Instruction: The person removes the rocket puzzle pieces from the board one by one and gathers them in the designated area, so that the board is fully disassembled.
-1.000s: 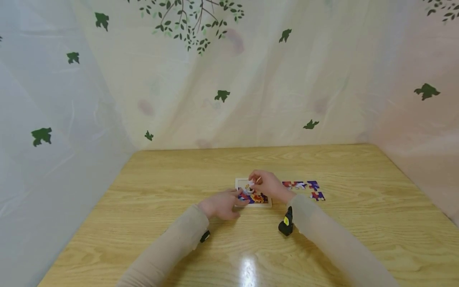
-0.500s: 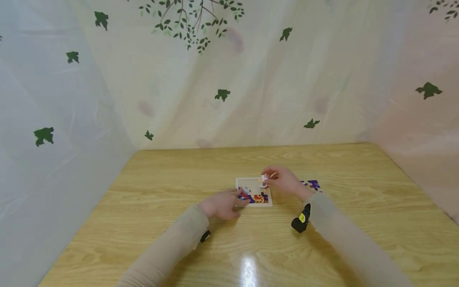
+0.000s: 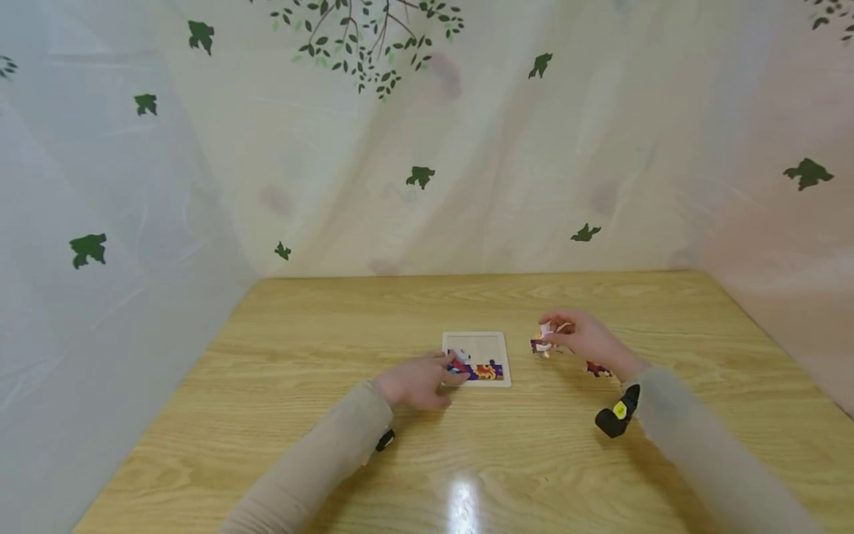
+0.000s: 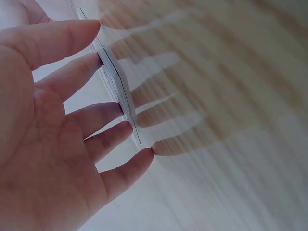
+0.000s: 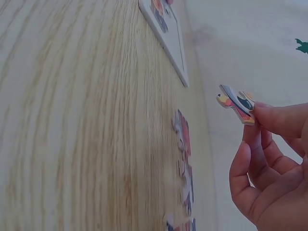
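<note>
A small jigsaw board (image 3: pixel 495 345) with a pale rim lies mid-table. Colourful pieces fill its lower part and left side; bare backing shows in the upper part. My left hand (image 3: pixel 416 382) rests on the board's left side, fingers spread. In the left wrist view, the fingertips of that left hand (image 4: pixel 57 130) touch the board's edge (image 4: pixel 115 72). To the right of the board, my right hand (image 3: pixel 590 343) pinches a jigsaw piece (image 5: pixel 237 106) between thumb and finger, raised off the table. White, dark and orange-pink colours show on that piece.
Several loose jigsaw pieces (image 5: pixel 186 175) lie on the wooden table (image 3: pixel 373 311) right of the board, partly hidden by the right hand in the head view. A pale curtain (image 3: pixel 494 148) with leaf and bird prints hangs behind the table.
My right hand has moved right from over the board to above the loose pieces, carrying the jigsaw piece in its pinch. My left hand has stayed on the board.
</note>
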`<state>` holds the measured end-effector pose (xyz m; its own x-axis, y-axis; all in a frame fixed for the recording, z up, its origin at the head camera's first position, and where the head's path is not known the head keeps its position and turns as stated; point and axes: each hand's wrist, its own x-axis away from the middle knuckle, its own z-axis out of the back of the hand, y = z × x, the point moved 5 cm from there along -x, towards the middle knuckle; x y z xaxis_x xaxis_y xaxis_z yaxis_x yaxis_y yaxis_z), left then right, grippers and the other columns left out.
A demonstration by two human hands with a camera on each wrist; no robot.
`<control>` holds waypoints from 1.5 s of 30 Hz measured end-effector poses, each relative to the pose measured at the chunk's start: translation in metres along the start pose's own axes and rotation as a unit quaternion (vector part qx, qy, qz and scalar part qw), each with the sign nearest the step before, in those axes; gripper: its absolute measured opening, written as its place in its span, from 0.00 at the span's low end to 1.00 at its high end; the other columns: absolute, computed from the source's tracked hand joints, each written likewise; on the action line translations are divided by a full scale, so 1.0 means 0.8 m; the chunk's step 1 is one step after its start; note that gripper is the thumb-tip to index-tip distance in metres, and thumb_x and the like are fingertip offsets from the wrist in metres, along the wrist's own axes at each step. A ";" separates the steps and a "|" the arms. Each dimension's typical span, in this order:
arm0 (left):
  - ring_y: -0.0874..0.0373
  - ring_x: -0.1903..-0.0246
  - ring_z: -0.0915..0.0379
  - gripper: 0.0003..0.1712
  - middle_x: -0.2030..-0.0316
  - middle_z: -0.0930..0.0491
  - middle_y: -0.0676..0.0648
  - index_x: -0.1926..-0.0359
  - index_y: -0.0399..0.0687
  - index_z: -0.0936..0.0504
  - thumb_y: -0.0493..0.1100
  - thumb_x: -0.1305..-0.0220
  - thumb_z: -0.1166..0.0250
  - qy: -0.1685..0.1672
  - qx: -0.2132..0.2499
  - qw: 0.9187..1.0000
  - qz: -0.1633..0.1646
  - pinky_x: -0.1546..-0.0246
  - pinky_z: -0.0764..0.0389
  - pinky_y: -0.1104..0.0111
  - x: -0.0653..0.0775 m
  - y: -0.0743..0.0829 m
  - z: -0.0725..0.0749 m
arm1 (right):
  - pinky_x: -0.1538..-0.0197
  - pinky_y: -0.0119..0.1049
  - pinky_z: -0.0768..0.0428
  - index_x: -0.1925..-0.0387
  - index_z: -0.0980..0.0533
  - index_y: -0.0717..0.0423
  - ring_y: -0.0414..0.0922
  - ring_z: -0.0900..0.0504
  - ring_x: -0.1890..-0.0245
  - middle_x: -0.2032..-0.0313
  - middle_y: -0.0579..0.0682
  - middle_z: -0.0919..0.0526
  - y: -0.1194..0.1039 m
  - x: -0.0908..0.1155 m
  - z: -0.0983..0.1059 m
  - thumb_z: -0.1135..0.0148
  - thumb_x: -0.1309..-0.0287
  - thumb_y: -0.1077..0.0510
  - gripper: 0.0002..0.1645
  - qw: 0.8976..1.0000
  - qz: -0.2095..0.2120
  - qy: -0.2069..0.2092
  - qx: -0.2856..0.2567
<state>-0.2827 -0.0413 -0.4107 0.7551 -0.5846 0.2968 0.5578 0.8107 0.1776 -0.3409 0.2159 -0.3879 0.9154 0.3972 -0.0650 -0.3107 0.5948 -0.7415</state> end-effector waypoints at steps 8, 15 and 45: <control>0.48 0.29 0.51 0.30 0.28 0.49 0.44 0.33 0.62 0.34 0.48 0.36 0.41 0.002 -0.005 1.000 -0.006 0.30 0.44 0.60 0.000 0.000 -0.002 | 0.68 0.35 0.25 0.50 0.27 0.69 0.46 0.25 0.67 0.64 0.55 0.25 0.018 0.026 0.022 0.42 0.38 0.62 0.17 1.000 -0.007 -0.012 0.019; 0.47 0.29 0.51 0.30 0.28 0.49 0.44 0.33 0.62 0.34 0.47 0.36 0.41 0.004 -0.003 1.000 -0.005 0.30 0.43 0.60 0.002 0.000 -0.002 | 0.60 0.36 0.25 0.55 0.26 0.64 0.47 0.28 0.62 0.63 0.54 0.26 0.031 0.036 0.029 0.41 0.39 0.62 0.12 0.999 -0.020 -0.020 0.025; 0.48 0.28 0.52 0.30 0.27 0.49 0.44 0.33 0.62 0.34 0.48 0.36 0.40 0.005 -0.007 1.000 -0.010 0.30 0.44 0.61 0.004 0.001 -0.004 | 0.72 0.30 0.26 0.59 0.25 0.61 0.43 0.28 0.70 0.68 0.49 0.25 0.039 0.041 0.003 0.33 0.49 0.65 0.14 0.994 -0.021 -0.065 0.090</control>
<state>-0.2787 -0.0430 -0.4122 0.7475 -0.6007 0.2836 0.5775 0.7986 0.1695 -0.3212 0.2492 -0.4115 0.8920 0.4482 0.0589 -0.3237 0.7242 -0.6089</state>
